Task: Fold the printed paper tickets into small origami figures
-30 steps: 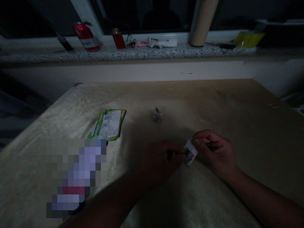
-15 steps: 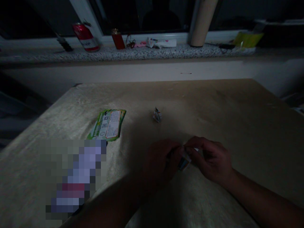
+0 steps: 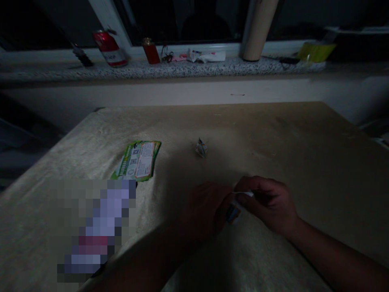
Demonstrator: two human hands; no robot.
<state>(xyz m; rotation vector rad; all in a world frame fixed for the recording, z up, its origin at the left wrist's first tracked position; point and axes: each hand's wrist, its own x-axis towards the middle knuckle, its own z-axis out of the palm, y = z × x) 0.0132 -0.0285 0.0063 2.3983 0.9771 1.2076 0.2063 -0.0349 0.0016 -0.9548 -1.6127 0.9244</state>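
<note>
Dark windows (image 3: 148, 20) stand behind the sill (image 3: 170, 70), where a can (image 3: 109, 48) and a tube (image 3: 259, 32) sit off the table (image 3: 304, 138), leaving its top to our hands. Towards our side of it, right of centre, we have a small printed paper (image 3: 233, 214) between both hands. Our right hand (image 3: 267, 205) pinches its white upper edge between thumb and forefinger, other fingers curled in; a light grip suits something so thin, we think. Our left hand (image 3: 206, 207) is closed on the other side, fingers bunched together, though shadow hides where the tips press. Holding from two sides probably keeps it steady. Beyond, a folded scrap (image 3: 201, 149) rests apart from either hand. Off to the left lie stacked green leaflets (image 3: 136, 160) and, nearer us, a pixelated item (image 3: 100, 219), both seemingly kept aside from our fingers.
</note>
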